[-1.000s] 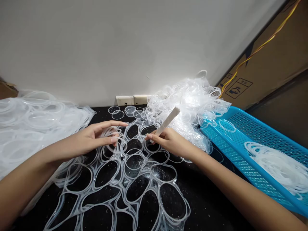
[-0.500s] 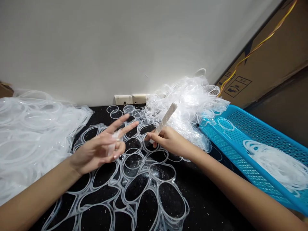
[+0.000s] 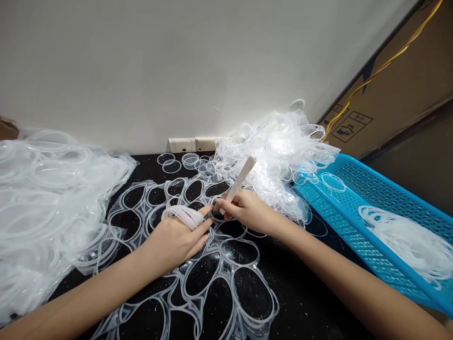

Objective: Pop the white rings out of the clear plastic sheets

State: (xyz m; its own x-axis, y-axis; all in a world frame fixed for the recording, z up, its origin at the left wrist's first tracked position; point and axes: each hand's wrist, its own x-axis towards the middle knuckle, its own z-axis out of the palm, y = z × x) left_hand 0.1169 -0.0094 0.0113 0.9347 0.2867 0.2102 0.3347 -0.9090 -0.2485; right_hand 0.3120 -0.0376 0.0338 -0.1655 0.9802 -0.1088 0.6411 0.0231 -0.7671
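head view: you are pressing your left hand's point(image 3: 173, 241) fingers together on the clear plastic web point(image 3: 221, 262), a wad of plastic rings point(image 3: 183, 216) looped over them. your right hand point(image 3: 247, 211) is pinching a pale flat stick point(image 3: 240, 179) above the web. risk: dragging hard could tear the web; parting fingers could drop the wad.

2 bare forearms point(image 3: 95, 295) angle inward from either side. Left hand point(image 3: 175, 241) lies back-up, fingers bunched, just beside the right hand point(image 3: 247, 212), its fingers pinched, wrist low.
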